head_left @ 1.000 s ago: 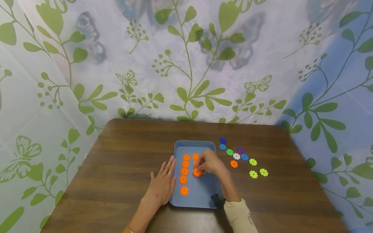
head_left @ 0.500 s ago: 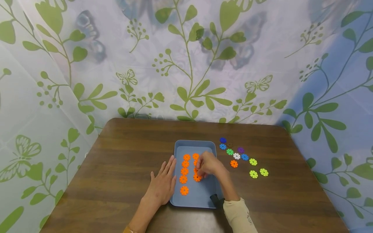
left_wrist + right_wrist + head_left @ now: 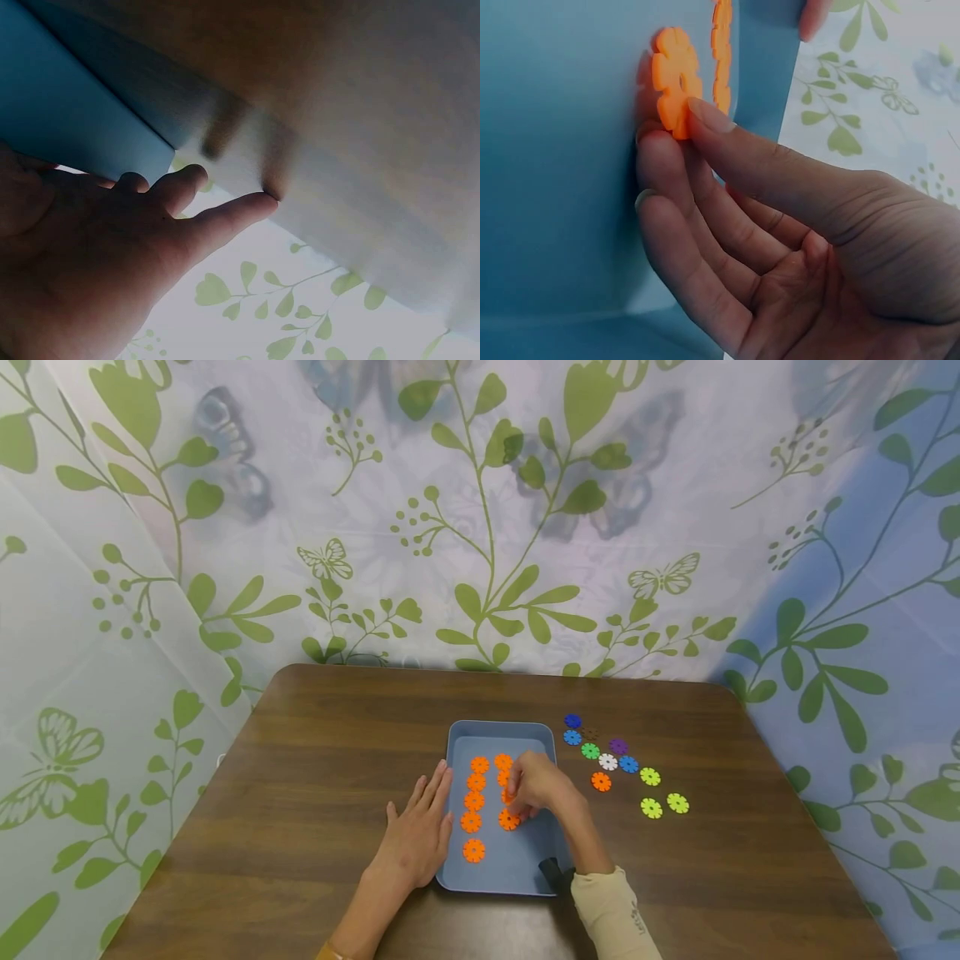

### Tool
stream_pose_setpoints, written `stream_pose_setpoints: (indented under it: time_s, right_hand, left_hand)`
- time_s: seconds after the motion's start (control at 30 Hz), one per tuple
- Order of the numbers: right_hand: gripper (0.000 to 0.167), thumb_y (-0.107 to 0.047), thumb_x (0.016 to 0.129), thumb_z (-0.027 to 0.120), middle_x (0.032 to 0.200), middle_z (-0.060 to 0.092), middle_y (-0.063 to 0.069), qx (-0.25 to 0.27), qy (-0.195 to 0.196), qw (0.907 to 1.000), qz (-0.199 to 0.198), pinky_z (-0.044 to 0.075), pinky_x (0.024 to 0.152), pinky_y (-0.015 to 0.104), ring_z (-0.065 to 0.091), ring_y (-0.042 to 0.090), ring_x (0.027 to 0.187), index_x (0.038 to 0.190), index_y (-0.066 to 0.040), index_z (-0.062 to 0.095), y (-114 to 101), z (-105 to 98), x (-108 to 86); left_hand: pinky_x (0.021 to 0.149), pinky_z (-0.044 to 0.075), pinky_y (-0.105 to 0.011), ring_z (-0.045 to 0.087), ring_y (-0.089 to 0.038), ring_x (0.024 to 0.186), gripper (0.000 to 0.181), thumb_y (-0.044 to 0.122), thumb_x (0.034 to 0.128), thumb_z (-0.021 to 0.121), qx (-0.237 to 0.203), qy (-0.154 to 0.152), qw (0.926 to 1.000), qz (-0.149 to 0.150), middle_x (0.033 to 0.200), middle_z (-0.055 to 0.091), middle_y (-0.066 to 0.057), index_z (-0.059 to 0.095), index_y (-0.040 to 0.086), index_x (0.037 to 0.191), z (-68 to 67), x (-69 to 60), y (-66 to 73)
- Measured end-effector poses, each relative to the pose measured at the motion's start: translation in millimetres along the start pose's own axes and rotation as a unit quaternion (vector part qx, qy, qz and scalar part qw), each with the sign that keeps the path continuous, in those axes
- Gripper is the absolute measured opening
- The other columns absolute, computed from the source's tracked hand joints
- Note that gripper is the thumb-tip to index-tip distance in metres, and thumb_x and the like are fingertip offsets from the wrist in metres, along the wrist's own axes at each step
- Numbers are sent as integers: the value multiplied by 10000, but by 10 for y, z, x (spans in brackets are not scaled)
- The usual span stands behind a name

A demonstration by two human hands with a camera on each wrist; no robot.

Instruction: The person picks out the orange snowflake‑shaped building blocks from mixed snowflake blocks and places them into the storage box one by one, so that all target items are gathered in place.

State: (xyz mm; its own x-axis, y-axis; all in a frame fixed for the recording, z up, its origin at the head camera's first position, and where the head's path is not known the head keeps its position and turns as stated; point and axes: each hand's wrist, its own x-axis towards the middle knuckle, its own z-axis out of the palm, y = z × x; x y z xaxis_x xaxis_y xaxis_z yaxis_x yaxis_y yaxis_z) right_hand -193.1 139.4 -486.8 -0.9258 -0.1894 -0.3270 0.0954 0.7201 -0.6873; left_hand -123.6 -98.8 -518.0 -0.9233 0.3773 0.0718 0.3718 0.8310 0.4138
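Note:
My right hand is inside the blue-grey tray, with thumb and fingers pinching the edge of an orange notched plastic disc. In the head view that held disc is at the near end of the right column, and the hand partly covers the discs beyond it. A second column of orange discs runs along the tray's left side. Beside the tray's left wall lies my left hand, fingers straight and touching the rim. The left wrist view has this hand against the tray's side.
Right of the tray on the brown table lie loose discs: a white disc, a green disc, a single orange disc, several blue, purple and yellow ones. A leaf-patterned curtain stands behind the table.
My right hand has moved slightly toward the tray's near side, and the orange disc at its fingers sits nearer than a second ago. The left hand has stayed put.

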Motion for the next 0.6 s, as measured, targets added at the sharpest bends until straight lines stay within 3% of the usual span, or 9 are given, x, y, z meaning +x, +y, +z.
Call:
stream_pose_setpoints:
  time_s: [0.6]
  right_hand:
    - [296, 85, 731, 945, 630, 672, 61, -75, 352, 9992, -148, 596, 527, 324, 659, 189, 500, 699, -34, 675, 25, 12, 43]
  left_hand:
    - [1054, 313, -892, 342, -434, 1588, 630, 236, 1137, 510, 24, -80, 10000, -44, 1791, 240, -98, 298, 57, 1703, 2, 2, 0]
